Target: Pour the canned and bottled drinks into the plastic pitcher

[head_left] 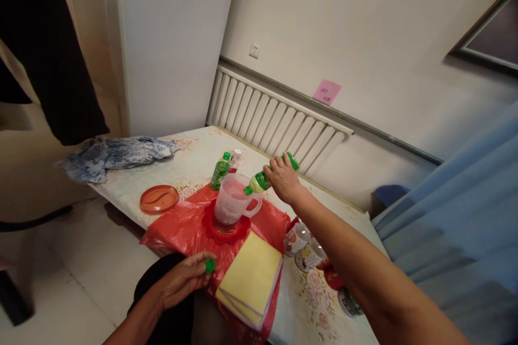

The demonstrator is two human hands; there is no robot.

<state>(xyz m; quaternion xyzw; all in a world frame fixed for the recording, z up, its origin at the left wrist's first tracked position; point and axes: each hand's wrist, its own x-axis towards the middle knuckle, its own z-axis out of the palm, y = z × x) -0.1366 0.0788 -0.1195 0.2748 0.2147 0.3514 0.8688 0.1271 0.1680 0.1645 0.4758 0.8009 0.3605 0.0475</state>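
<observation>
My right hand [282,177] is wrapped round a green-labelled plastic drink bottle [260,182], tipped with its neck down over the rim of a translucent plastic jug [227,206]. Some pinkish, cloudy content shows through the jug's wall. Beneath the jug is a red scalloped dish [243,230], lying on a red plastic bag [172,226]. Low in front, my left hand [190,275] pinches a green bottle cap [209,266] between its fingers. Close by that hand lies a stack of yellow cloths or pads [251,275].
A second green-capped bottle [220,171] and a clear white-capped bottle [236,157] stand behind the jug. An orange round lid [159,199] and crumpled blue cloth [121,157] lie left. Glass jars [309,253] stand right, beneath my forearm. A radiator [275,118] lines the wall.
</observation>
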